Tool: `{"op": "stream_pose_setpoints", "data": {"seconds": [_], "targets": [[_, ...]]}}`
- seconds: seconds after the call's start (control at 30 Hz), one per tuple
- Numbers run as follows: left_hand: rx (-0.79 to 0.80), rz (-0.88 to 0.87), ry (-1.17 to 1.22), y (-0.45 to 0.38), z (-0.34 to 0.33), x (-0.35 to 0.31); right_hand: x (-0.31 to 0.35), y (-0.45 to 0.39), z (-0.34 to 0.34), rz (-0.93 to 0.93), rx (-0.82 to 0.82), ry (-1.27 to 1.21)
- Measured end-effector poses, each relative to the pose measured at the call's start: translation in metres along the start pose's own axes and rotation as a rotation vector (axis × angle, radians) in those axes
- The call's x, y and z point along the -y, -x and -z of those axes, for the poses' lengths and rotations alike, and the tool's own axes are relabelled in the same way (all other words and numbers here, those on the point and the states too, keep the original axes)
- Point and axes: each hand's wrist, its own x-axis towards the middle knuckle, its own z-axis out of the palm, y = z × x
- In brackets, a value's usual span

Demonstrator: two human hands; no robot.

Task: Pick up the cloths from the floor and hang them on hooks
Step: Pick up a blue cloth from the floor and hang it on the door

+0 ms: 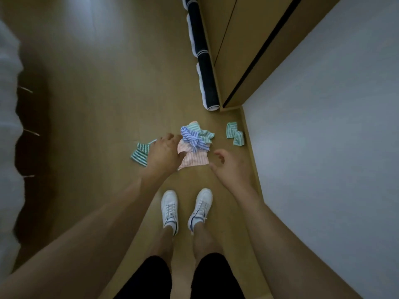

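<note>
- Cloths on floor [108, 83], none hung: pink striped cloth [194, 159] under blue striped cloth [191, 138], green striped cloth [205, 132] at far side.
- Green cloth [140, 154] at left; another [234, 134] right, near wall [323, 137].
- Left hand [165, 153]: over pile's left edge, fingers spread, apparently gripping nothing.
- Right hand [231, 165]: loosely open, empty, just right of pile.
- Hooks: not visible. All picking and hanging remains.

We see a crumpled heap of blue-striped cloth [192, 138], pink-striped cloth [194, 157] and pale green cloth [204, 132] on the floor, a dark-green striped cloth [140, 153] lying left, a green folded cloth [235, 134] right.
</note>
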Motion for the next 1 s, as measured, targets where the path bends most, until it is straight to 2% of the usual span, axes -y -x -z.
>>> {"op": "stream_pose_setpoints", "data": {"seconds": [0.13, 0.3, 0.47, 0.67, 0.83, 1.0], "targets": [[0.016, 0.045, 0.054, -0.052, -0.065, 0.036, -0.029, -0.084, -0.045, -0.059, 0.054, -0.154], [0.043, 0.09, 0.081, -0.121, -0.164, 0.079, -0.088, -0.195, -0.123, -0.12, 0.068, -0.225], [0.047, 0.13, 0.137, -0.199, -0.263, 0.108, -0.143, -0.301, -0.201, -0.082, 0.044, -0.15], [0.033, 0.306, 0.341, -0.271, -0.361, 0.131, -0.187, -0.392, -0.265, 0.0, -0.07, -0.044], [-0.048, 0.311, 0.406, -0.297, -0.396, 0.139, -0.201, -0.433, -0.293, 0.055, -0.058, 0.161], [-0.036, 0.271, 0.399, -0.296, -0.389, 0.137, -0.193, -0.443, -0.296, 0.024, -0.057, 0.165]]}}
